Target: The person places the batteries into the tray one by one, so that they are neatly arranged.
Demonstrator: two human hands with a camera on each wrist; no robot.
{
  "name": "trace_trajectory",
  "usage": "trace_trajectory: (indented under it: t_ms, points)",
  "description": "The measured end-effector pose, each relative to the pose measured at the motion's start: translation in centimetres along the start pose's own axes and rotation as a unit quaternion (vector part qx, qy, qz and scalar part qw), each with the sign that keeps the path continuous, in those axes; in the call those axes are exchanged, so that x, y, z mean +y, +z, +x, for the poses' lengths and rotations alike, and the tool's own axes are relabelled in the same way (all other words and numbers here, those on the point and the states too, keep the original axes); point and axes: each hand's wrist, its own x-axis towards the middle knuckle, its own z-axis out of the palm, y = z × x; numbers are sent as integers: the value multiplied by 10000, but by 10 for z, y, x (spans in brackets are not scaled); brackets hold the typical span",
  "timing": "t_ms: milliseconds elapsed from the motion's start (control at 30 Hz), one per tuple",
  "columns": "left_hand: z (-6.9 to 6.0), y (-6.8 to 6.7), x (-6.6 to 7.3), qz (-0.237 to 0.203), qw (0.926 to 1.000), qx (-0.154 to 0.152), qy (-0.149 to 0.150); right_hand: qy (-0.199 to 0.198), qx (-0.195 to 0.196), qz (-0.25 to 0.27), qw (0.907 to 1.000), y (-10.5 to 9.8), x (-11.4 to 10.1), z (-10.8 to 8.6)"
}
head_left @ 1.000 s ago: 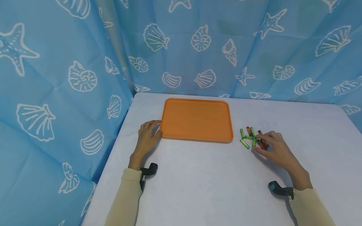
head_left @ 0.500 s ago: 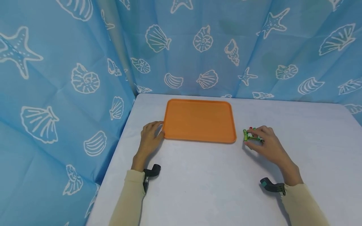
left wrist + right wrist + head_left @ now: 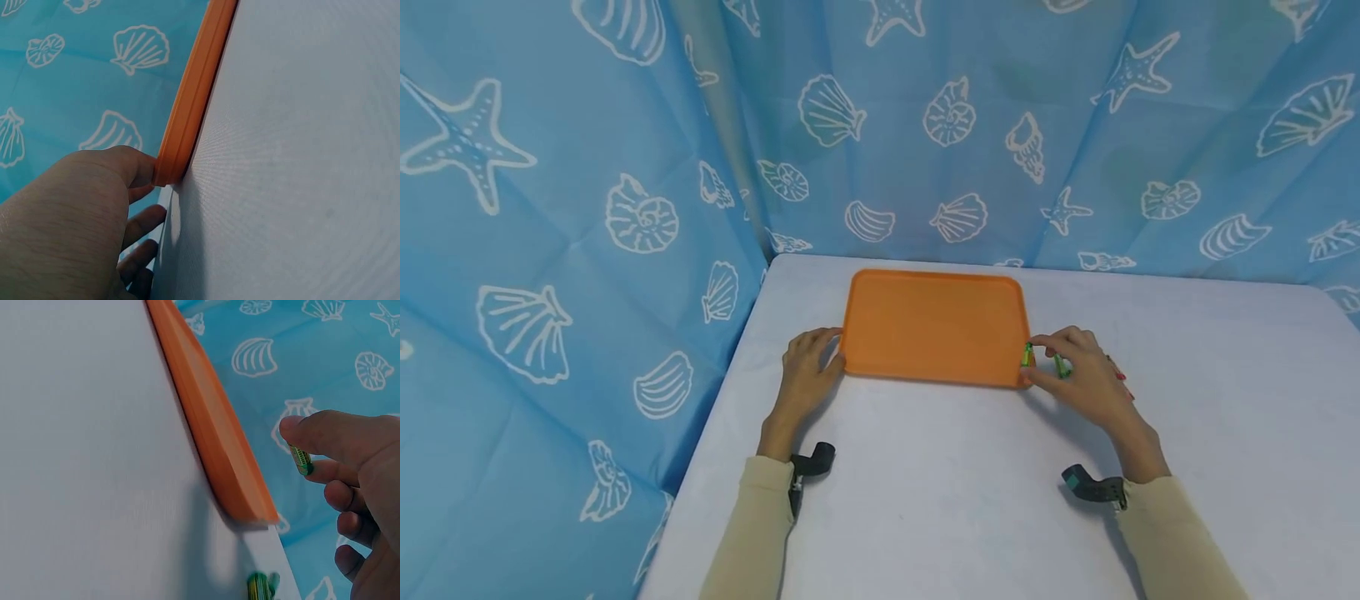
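An orange tray [image 3: 936,329] lies flat on the white table. At its left edge my left hand [image 3: 808,367] touches the rim with thumb and index finger; the left wrist view shows the other fingers loose and apart, beside the tray's corner [image 3: 172,169]. My right hand [image 3: 1078,375] pinches a small green battery [image 3: 1027,356] between thumb and index finger, over the tray's right rim near the front corner. The right wrist view shows this battery [image 3: 301,460] held above the rim. Other green batteries [image 3: 1062,367] lie on the table, partly behind the right hand.
Right of the hand, red batteries [image 3: 1116,367] show partly on the white table [image 3: 940,475]. A blue curtain with white shells [image 3: 947,158] hangs behind the table and along its left side.
My right hand has moved left from the battery pile to the tray's right edge, carrying a green battery. The left hand has stayed at the tray's left edge. The head view has shifted slightly.
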Motion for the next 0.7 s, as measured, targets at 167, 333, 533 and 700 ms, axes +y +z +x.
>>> trace_trajectory:
  t_ms: [167,333,533,700]
  points:
    - [1,0,0,-12,10000,63,29,-93,60,219,9997,8,-6,10]
    - [0,2,0,-43,9998,120,119,-112,51,265,9996,12,-13,16]
    - [1,0,-1,-38,9995,258,177,-173,105,217,9996,17,-21,27]
    - [2,3,-3,14,9994,247,245,-82,94,129,9998,17,-26,30]
